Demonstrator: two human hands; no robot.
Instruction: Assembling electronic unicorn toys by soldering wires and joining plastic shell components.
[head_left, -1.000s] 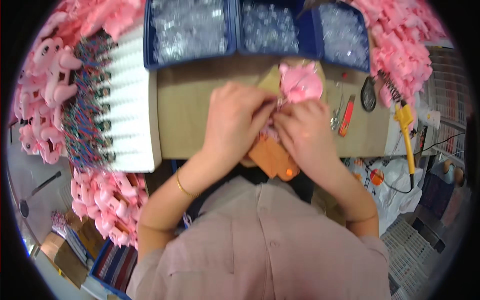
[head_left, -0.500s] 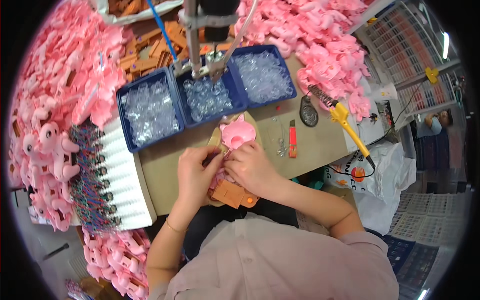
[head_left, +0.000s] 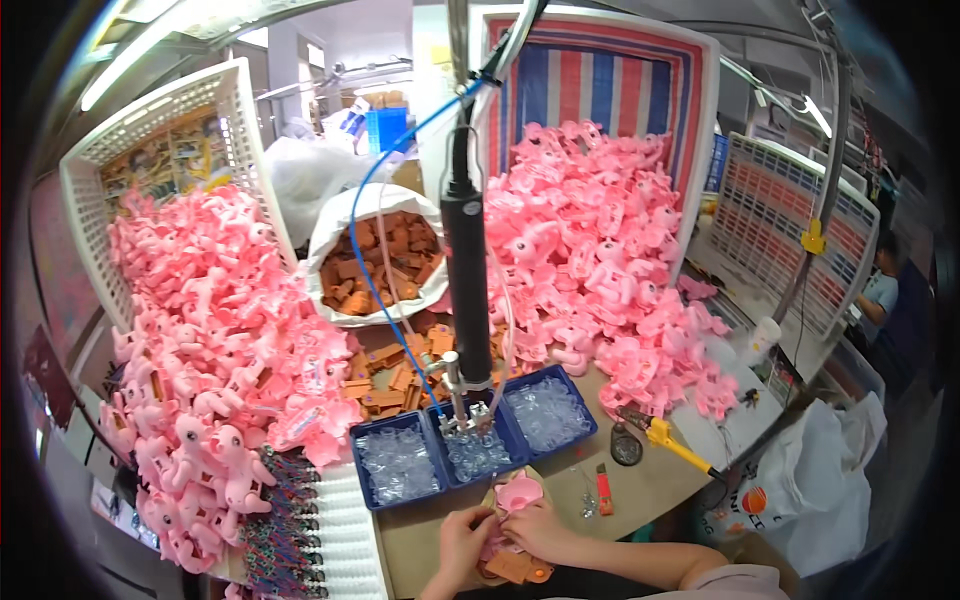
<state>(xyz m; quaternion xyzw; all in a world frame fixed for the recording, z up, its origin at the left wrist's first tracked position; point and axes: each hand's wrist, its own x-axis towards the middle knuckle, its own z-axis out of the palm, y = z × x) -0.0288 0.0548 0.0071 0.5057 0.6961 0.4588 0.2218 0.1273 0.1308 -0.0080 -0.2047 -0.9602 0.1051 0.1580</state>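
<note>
At the table's front edge, my left hand [head_left: 463, 548] and my right hand [head_left: 543, 532] meet over a pink plastic toy body shell [head_left: 519, 490] with a rounded hollow end. The shell lies on a tan holder. My left thumb and fingertips are pinched together at the shell's left side, on something too small to make out. Curled over the shell's middle, the fingers of my right hand press and grip it. Just below my hands sits an orange-brown plastic box part [head_left: 512, 567] with an orange button. My fingers hide the middle of the shell.
Beyond my hands stand blue trays [head_left: 408, 493] of clear plastic pieces, under a black upright screwdriver [head_left: 466, 280]. Pink toy parts [head_left: 600, 250] are heaped left and right. A yellow soldering iron [head_left: 680, 447], a red cutter [head_left: 604, 492] and wired parts [head_left: 285, 530] lie nearby.
The head view has tilted up, so my hands and the trays sit lower in the picture. Both hands stay on the pink shell with nearly the same grip.
</note>
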